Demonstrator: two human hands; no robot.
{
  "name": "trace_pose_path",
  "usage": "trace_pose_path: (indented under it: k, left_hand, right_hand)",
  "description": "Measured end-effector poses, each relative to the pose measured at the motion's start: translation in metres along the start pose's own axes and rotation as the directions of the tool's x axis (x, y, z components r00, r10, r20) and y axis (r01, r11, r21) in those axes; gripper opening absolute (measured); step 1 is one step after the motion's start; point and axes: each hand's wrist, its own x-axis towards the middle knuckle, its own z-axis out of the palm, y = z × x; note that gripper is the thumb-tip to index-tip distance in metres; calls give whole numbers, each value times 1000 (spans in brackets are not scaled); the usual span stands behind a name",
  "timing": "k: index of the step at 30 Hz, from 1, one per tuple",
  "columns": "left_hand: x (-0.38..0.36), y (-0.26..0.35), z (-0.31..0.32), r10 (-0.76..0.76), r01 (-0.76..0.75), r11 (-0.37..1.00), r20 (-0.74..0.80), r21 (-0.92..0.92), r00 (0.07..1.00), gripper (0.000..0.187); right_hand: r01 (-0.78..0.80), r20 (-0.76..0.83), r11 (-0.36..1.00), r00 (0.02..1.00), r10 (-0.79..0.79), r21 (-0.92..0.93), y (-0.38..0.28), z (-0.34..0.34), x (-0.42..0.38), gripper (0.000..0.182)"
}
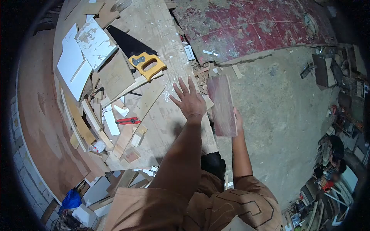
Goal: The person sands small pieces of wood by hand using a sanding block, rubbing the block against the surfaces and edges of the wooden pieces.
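Observation:
My left hand [189, 101] is open, its fingers spread over the right side of the wooden workbench [154, 104]. Gripped in my right hand [238, 120] is a reddish-brown wooden board [222, 106], held upright past the bench edge, above the floor. My right fingers show along its right edge; the rest of that grip is hidden behind the board. Beyond my left hand lies a handsaw [135, 52] with a yellow handle and dark blade. A red utility knife [128, 121] rests on the bench to the left, among wood offcuts.
White panels [71, 57] and thin wood strips [94, 121] crowd the bench's left side. To the right is a concrete floor [269, 127], with a worn red floor area [250, 29] at the top. Clutter [331, 158] lines the far right. A blue bag [70, 200] sits at lower left.

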Motion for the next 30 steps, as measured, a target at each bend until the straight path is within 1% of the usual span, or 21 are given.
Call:
trace_pose_path:
  k: [1,3,4,6,7,10,12,13,15,16,17,18,19,21,22,24,25,26,27,28,30]
  left_hand:
    - [1,0,0,-1,1,1000,-6,0,1000,75]
    - [0,0,-1,0,0,1000,-12,3,1000,75]
    - [1,1,-3,-10,10,1000,1,-4,1000,75]
    - [0,1,-3,-15,15,1000,15,-6,1000,75]
    - [1,1,-2,-17,17,1000,13,-6,1000,74]
    - [1,0,-4,-20,20,1000,25,6,999,74]
    - [1,2,-2,-23,22,1000,35,11,999,74]
    - [1,1,1,-18,18,999,4,37,1000,74]
    - [0,-1,3,-20,21,998,-23,64,1000,74]
    - [0,-1,2,-16,17,999,-11,29,1000,74]
    - [0,-1,1,-10,10,1000,0,-7,1000,75]
    - [0,0,0,-9,9,1000,0,-6,1000,75]
    - [0,0,-1,-12,12,1000,2,-16,1000,75]
    - [0,0,-2,-10,10,1000,1,-20,1000,76]
    - [0,0,-1,-8,8,1000,-10,-23,1000,76]
    - [1,1,-2,-1,0,1000,-16,-27,1000,76]
    - [1,1,-3,-7,7,1000,-5,-18,1000,76]
    - [1,2,-5,-13,13,1000,5,-10,1000,76]
    - [1,3,-5,-11,11,1000,5,-16,1000,76]
    - [-1,3,-5,-5,5,1000,-2,-21,1000,75]
    - [1,2,-3,-3,2,1000,-11,-26,1000,75]
  right_hand:
    - [56,-186,998,981,-61,-32,0,3,12,71]
    - [222,-230,975,947,-223,-32,3,16,51,71]
    - [225,-229,974,947,-226,-30,2,20,67,71]
    - [204,132,948,962,-241,243,1,26,86,71]
    - [207,133,946,960,-245,248,1,28,83,71]
    - [256,24,945,964,-266,203,5,21,55,69]
    - [117,-198,993,973,-121,-34,4,5,24,67]
    - [114,-193,993,974,-119,-36,0,10,20,67]
    - [90,4,976,996,-92,-199,-7,19,11,60]
    - [89,3,976,996,-90,-201,-4,15,18,60]
    - [144,-205,973,962,-180,-179,3,12,34,58]
    - [202,-405,965,878,-254,-167,9,10,49,56]
    - [203,-405,965,878,-254,-165,8,16,63,56]
    - [343,-325,712,712,-622,-613,7,30,85,59]
    - [346,-326,713,710,-624,-610,6,46,83,59]
    - [280,-137,489,743,-655,-826,5,71,70,60]
    - [277,-141,488,740,-658,-828,12,62,63,60]
    - [211,19,202,734,-679,-957,21,52,56,61]
    - [139,178,-111,741,-647,-984,31,40,49,61]
    - [139,180,-115,741,-647,-984,37,26,39,61]
    - [214,97,261,913,-396,-941,40,-1,13,61]
